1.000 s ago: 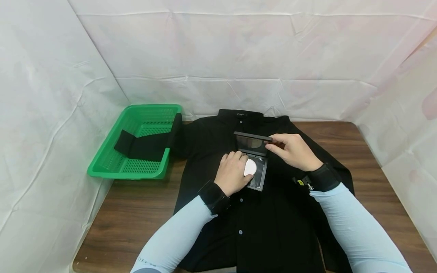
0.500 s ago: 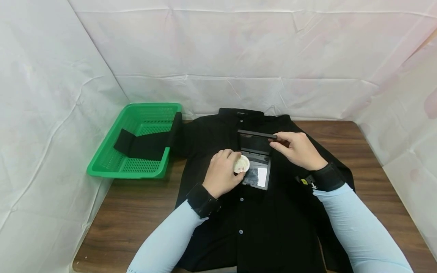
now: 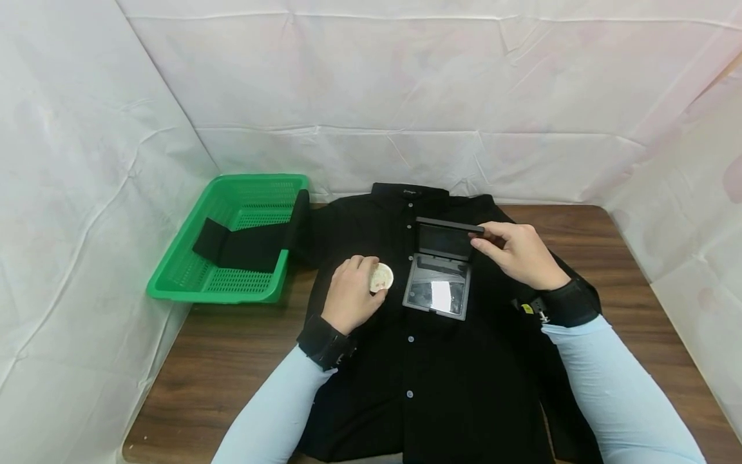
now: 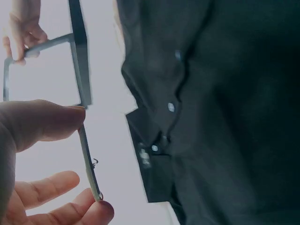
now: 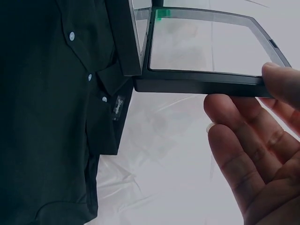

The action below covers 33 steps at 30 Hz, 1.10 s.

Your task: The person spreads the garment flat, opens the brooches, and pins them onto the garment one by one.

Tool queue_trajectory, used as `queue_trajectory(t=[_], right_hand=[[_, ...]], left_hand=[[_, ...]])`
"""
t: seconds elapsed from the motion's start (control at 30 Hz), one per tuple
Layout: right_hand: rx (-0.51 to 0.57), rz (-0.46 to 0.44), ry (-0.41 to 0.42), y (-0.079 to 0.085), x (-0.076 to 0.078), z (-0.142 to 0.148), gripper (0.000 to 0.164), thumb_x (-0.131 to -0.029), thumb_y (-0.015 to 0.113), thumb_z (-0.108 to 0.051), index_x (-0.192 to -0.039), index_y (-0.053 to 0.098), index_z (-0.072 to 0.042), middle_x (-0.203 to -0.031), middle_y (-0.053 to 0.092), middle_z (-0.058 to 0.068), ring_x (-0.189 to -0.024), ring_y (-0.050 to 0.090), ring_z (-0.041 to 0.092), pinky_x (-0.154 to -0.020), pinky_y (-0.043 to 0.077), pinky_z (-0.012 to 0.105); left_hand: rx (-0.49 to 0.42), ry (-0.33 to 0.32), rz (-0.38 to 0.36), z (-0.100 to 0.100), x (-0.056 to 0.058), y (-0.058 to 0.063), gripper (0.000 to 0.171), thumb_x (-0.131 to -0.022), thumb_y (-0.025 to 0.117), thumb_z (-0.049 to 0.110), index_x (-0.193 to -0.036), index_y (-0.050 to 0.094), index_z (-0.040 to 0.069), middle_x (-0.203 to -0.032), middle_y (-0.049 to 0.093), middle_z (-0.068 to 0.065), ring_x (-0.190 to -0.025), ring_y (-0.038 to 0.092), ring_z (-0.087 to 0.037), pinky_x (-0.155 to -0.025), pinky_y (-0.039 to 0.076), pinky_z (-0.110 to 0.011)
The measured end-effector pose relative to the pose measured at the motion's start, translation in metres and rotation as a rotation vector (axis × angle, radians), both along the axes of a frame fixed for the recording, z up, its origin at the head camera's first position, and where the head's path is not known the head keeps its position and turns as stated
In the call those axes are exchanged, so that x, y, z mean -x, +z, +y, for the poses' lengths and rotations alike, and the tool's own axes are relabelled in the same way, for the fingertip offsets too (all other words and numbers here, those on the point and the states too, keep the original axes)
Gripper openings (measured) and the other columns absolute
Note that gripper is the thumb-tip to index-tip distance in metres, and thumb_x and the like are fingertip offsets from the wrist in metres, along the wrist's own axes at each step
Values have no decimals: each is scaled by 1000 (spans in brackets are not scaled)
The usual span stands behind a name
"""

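Observation:
In the head view my left hand (image 3: 350,298) pinches a round, pale brooch (image 3: 381,277) between thumb and fingers. The left wrist view shows that brooch (image 4: 89,157) edge-on, with small metal fittings on one face. To its right, my right hand (image 3: 517,252) grips the edge of a black-framed hinged case (image 3: 437,285) with clear windows, its two halves spread apart. Seen in the right wrist view, thumb and fingertips hold one half of the case (image 5: 201,84). Both hands are over a black button-up shirt (image 3: 452,386).
The shirt lies spread on a brown wooden table (image 3: 214,367), collar toward the back. One black sleeve (image 3: 255,250) reaches over the rim of a green plastic basket (image 3: 214,298) at the left. White sheeting (image 3: 371,77) stands around the back and sides.
The left hand has drawn the brooch out of the case and moved left, turning a patterned face upward. The right hand has shifted slightly right with the case.

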State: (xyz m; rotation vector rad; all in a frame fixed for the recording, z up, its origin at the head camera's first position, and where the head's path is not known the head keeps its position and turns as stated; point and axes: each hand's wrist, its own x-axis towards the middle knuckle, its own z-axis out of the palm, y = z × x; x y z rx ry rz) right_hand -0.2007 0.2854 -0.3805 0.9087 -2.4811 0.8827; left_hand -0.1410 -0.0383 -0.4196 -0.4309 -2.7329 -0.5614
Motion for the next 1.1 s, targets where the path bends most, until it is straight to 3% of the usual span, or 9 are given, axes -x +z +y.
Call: queue_trajectory(t=[0.27, 0.63, 1.1], right_hand=[[17, 3, -11, -1, -3, 10, 7, -92, 66, -13, -97, 69, -17, -64, 51, -7, -44, 36, 6, -45, 31, 19], [23, -22, -15, -5, -3, 12, 7, -93, 65, -18, -99, 68, -21, -63, 49, -9, -44, 37, 7, -44, 32, 20], [27, -17, -20, -7, -2, 13, 7, -93, 65, -18, -99, 69, -20, -61, 48, -8, -43, 37, 7, -44, 31, 20]], left_hand=[[90, 13, -77, -2, 7, -15, 53, -74, 82, 25, -119, 62, 7, -109, 62, -11, -98, 57, -25, -88, 45, -43], [136, 43, -178, -4, 18, -33, 53, -75, 82, 26, -120, 61, 6, -108, 62, -12, -98, 59, -27, -85, 46, -45], [122, 72, -277, -2, 31, -53, 60, -73, 84, 26, -123, 58, 6, -110, 63, -13, -94, 60, -29, -82, 47, -46]])
